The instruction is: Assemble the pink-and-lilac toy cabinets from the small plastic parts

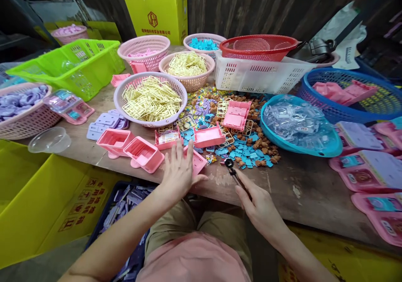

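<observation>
My left hand (177, 169), palm down with its fingers stretched apart, lies over a pink plastic piece (198, 162) near the table's front edge; whether it presses on the piece I cannot tell. My right hand (259, 204) is closed round a slim black tool with a round head (230, 163), whose exact kind is unclear. Pink open box-shaped parts (147, 153) sit left of my left hand. Beyond my fingers are a pink tray with a wrapped packet (168, 138) and another pink tray (209, 136). A further pink part (237, 114) rests on a pile of small blue pieces (248, 153) and brown figures (270, 142).
Baskets of cream frames (180, 91) stand behind the pile. A turquoise bowl (337, 142) of clear plastic parts and a blue basket (306, 93) are at right, near pink-and-lilac assemblies (369, 171). A green crate (103, 64) stands left; a yellow carton (40, 206) is below the table.
</observation>
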